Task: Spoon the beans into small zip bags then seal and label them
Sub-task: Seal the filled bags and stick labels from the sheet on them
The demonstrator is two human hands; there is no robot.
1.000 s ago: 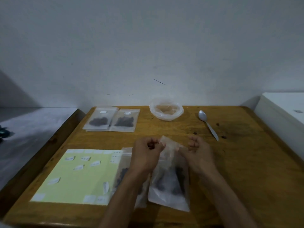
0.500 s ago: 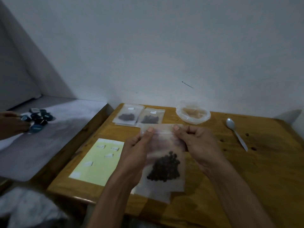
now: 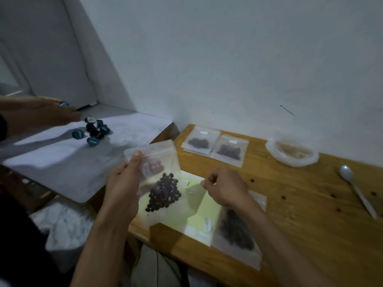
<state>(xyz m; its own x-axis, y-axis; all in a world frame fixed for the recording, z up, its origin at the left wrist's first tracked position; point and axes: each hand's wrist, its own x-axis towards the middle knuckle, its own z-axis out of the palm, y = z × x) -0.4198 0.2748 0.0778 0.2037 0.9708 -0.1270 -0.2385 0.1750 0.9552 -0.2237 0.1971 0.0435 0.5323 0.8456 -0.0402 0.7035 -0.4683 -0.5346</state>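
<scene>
My left hand (image 3: pixel 124 187) holds a clear zip bag (image 3: pixel 159 183) of dark beans upright by its top left edge, above the table's left end. My right hand (image 3: pixel 223 187) hovers over the yellow label sheet (image 3: pixel 205 212) with fingers pinched; whether a label is between them I cannot tell. Another filled bag (image 3: pixel 238 235) lies flat on the sheet's right side, partly under my right forearm. Two labelled bags of beans (image 3: pixel 215 147) lie at the back of the wooden table (image 3: pixel 310 224). A near-empty plastic bowl (image 3: pixel 292 153) and a white spoon (image 3: pixel 356 191) sit further right.
A few loose beans (image 3: pixel 283 197) are scattered on the table near the spoon. To the left stands a lower grey surface (image 3: pixel 62 162) with several small teal capsules (image 3: pixel 93 131); another person's hand (image 3: pixel 41 112) reaches over it. The wall runs behind the table.
The view has swung left. My right hand has let go of the bag and dropped to the label sheet. My left hand alone now holds the bag, shifted left and tilted.
</scene>
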